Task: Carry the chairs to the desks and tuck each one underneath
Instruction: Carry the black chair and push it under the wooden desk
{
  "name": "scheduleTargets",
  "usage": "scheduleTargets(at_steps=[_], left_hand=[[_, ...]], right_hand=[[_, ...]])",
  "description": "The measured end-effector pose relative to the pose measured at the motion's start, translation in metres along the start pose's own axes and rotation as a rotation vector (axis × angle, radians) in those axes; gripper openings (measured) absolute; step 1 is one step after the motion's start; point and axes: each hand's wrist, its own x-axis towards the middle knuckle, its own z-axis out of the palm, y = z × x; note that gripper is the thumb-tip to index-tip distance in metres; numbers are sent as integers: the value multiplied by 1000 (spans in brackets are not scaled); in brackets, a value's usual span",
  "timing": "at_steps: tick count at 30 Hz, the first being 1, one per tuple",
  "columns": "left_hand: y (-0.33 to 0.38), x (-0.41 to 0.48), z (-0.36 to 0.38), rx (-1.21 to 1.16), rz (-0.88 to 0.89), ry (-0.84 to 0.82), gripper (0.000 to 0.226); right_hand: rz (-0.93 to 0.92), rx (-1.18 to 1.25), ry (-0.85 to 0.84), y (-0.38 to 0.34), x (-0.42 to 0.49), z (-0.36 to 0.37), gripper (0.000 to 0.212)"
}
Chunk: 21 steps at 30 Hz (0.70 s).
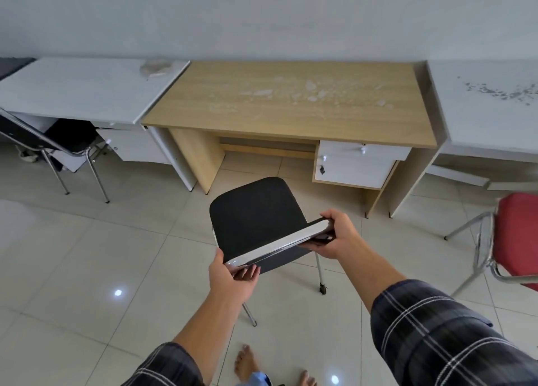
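Observation:
A black chair (256, 213) with chrome legs stands on the tiled floor in front of the wooden desk (285, 106). My left hand (230, 278) grips the left end of its chrome-edged backrest, and my right hand (337, 234) grips the right end. The chair faces the desk's knee space, a short way in front of it. Another black chair (67, 141) is partly under the white desk (81, 88) at left. A red chair (515, 240) stands at the right edge, before a second white desk (489, 114).
The wooden desk has a white drawer unit (358, 164) on its right side, narrowing the knee space to the left part. A grey wall runs behind the desks. My bare feet (247, 365) are at the bottom of the view on the tiles.

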Motion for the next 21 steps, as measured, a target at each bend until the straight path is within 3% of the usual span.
scheduleTargets(at_steps=[3,10,15,21], left_hand=[[-1,4,5,-112,-21,-21,56],[20,15,15,-158,40,-12,35],[61,26,24,-141,43,4,52],[110,50,51,-133,59,52,50]], right_hand=[[32,31,40,-2,6,0,34],[36,35,-17,-1,15,13,25],[38,64,-48,12,20,41,33],[30,73,-34,10,38,85,43]])
